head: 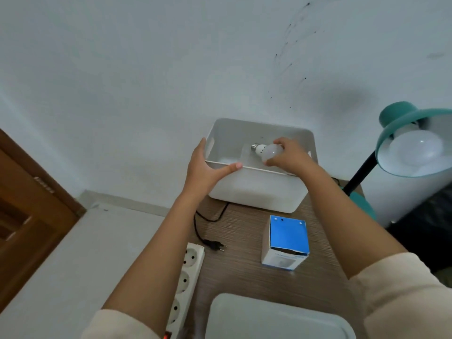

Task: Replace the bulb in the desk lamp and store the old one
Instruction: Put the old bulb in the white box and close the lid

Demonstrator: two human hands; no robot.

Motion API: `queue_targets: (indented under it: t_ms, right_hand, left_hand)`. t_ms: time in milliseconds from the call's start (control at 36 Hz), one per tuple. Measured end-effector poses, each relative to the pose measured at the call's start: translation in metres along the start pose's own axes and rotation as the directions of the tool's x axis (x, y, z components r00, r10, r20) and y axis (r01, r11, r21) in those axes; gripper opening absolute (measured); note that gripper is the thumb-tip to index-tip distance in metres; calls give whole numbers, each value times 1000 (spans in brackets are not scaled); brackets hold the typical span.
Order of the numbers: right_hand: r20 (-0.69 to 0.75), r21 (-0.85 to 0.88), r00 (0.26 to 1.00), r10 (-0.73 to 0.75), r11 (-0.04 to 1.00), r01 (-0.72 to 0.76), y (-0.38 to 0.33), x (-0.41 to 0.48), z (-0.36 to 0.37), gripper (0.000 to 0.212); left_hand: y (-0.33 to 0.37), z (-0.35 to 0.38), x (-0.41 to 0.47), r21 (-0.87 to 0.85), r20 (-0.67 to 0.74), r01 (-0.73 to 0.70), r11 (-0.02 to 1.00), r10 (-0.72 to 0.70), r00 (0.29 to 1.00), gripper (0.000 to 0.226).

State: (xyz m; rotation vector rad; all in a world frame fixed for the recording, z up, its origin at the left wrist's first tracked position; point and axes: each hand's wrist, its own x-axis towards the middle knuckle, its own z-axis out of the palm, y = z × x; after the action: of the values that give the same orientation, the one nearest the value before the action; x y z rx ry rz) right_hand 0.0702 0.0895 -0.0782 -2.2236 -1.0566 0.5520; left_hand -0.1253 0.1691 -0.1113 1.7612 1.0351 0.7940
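Note:
A white storage bin (254, 189) stands at the back of the wooden desk. My right hand (287, 155) holds a white bulb (267, 151) by its globe inside the bin, its metal screw base pointing left. My left hand (205, 167) grips the bin's front left rim, thumb along the edge. At the right, the teal desk lamp (401, 118) leans over the desk with a large white bulb (415, 148) seated in its shade.
A blue and white bulb box (286, 241) stands on the desk (244, 277) in front of the bin. The lamp's black cord and unplugged plug (215, 245) lie beside a white power strip (186, 277). A white lid (274, 319) lies at the near edge.

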Motion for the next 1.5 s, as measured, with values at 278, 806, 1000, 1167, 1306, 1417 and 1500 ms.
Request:
queue_targets:
  t_ms: [278,806,1000,1167,1306,1417,1500]
  right_hand:
    - [-82,-72,995,-63,996,57,-5,-75,-28,51]
    - [-122,-3,982,144,989,-145,132,-352,34,44]
    - [-152,-1,969,197,980,-199,168,-388,69,57]
    - [-202,-71,972,124,988,-140,175,-396,86,56]
    - [-266,-47,954,137,987,-154,172,-392,92,54]
    - [-301,-5,940,163,985,-173,170,-391,94,53]
    - [-297,71,936,188,982,-175,169,-390,91,53]
  left_hand:
    - [16,-10,-39,137,-64,-46,989,56,996,66]
    - [-62,16,-322,421,147,-9,907,-59,987,66]
    - [-85,8,-345,486,61,11,874,-46,997,70]
    - [-92,13,-348,476,44,13,879,-39,998,71]
    - [-92,18,-349,434,41,16,901,-38,998,67]
    - [-91,20,-349,395,27,36,918,-50,998,66]
    - [-87,20,-347,310,12,75,948,-83,997,65]
